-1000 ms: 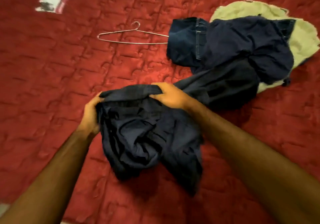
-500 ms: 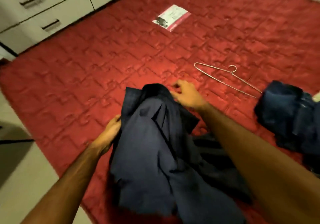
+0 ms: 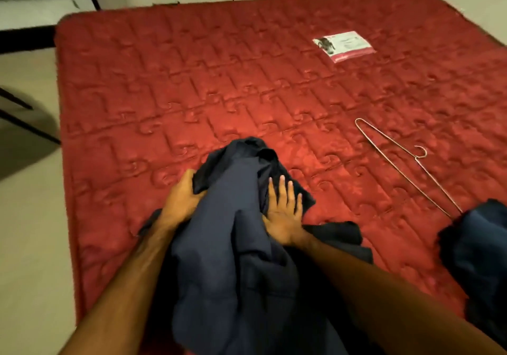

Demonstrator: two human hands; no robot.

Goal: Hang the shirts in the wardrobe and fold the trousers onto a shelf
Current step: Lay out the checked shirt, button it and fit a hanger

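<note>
Item: navy garment (image 3: pixel 233 245), bunched on my red mattress (image 3: pixel 192 94) between both grips. Left hand (image 3: pixel 182 201) pinches its edge; right hand (image 3: pixel 284 212) presses it, fingers spread. Hanger (image 3: pixel 406 171) lies well right; dark clothes (image 3: pixel 477 253) beyond.

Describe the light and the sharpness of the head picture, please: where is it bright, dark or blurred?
Head view: light pools on the red quilted mattress centre; corners fall dark. The thin wire hanger stays fairly sharp; the dark navy garment shows little detail. Wide-angle lens bends the mattress edges.
</note>
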